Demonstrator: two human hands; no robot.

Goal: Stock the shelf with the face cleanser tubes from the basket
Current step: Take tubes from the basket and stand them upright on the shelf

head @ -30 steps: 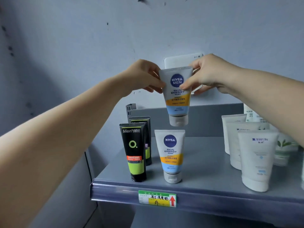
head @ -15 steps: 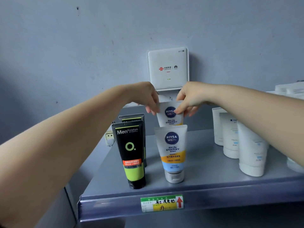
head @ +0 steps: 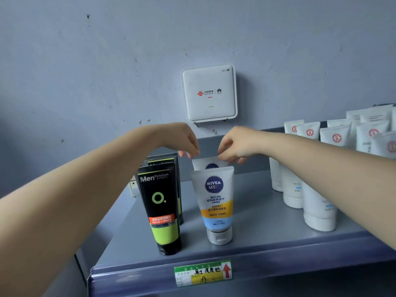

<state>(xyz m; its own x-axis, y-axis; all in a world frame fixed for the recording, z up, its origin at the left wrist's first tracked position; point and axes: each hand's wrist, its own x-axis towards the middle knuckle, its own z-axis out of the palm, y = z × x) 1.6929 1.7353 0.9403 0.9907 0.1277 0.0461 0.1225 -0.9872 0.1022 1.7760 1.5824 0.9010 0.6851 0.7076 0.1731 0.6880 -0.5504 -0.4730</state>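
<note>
The rear tube [head: 202,163] stands upright at six o'clock under both hands; left hand [head: 182,140] and right hand [head: 234,144] pinch its top corners.

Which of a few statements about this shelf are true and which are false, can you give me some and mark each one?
1. A second Nivea tube stands behind the front Nivea tube. True.
2. Both hands are at the top edge of the rear tube. True: the left hand and right hand pinch its top corners.
3. The black tubes stand to the right of the Nivea tubes. False: the front black tube is to their left.
4. The white box on the wall lies flat on the shelf. False: it hangs on the wall above it.
5. The white tubes lie on their sides. False: they stand upright on their caps.
</note>
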